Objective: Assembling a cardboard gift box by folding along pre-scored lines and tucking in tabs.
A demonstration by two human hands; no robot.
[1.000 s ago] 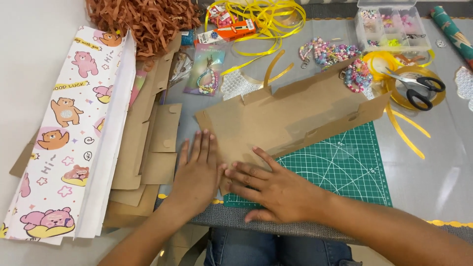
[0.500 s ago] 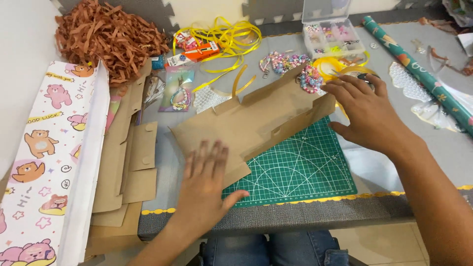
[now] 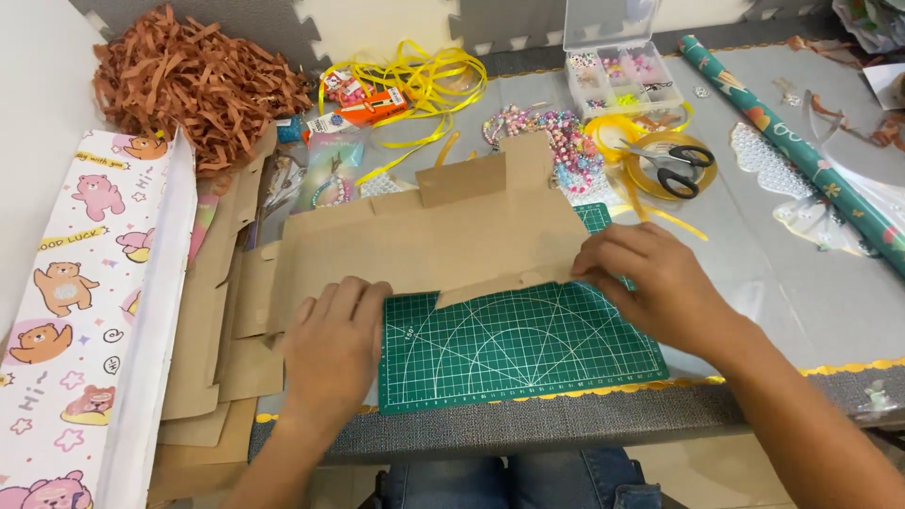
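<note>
Now, left hand: fingers flat, pressing the flat cardboard box blank.
Right hand: fingers curled, pinching the blank's right edge over the green cutting mat.

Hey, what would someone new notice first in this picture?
Two hands pressing a flat brown cardboard piece onto a green cutting mat at the table's near edge: left hand at its lower left, right hand at its right end. Next, the bear-printed sheet at far left and the brown paper shred heaped behind it.
</note>
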